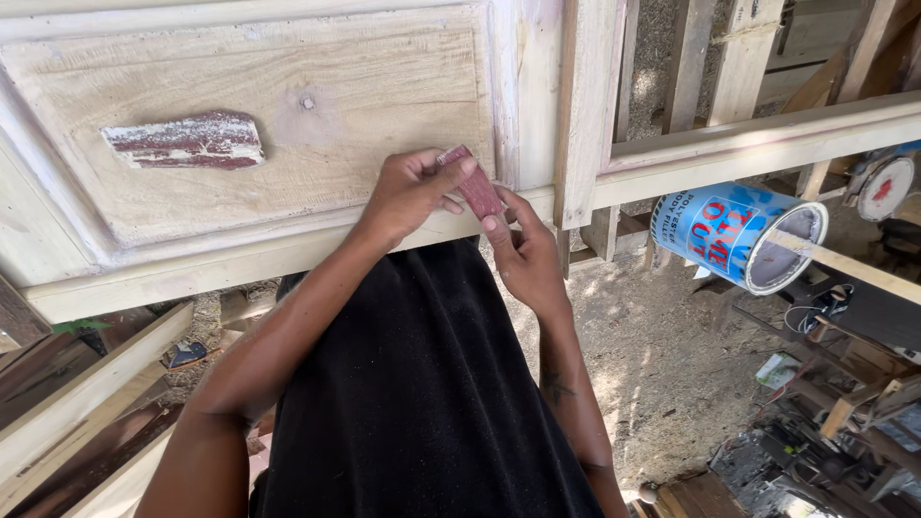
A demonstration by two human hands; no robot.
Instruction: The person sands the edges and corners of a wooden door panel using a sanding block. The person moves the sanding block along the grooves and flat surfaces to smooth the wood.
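Observation:
Both my hands hold one small reddish piece of sandpaper (477,188) at the lower edge of a pale wooden panelled door (317,105). My left hand (411,190) pinches its upper end with thumb and fingers. My right hand (523,251) grips its lower end from below. A second worn reddish piece of sandpaper (187,141) lies on the recessed panel to the left, apart from both hands. My black garment (413,403) fills the lower middle of the view.
A blue and white tin can (737,233) lies open on a wooden rail at the right. Loose timber planks (86,393) lie at the lower left. Tools and clutter (825,422) cover the sawdust floor at the lower right.

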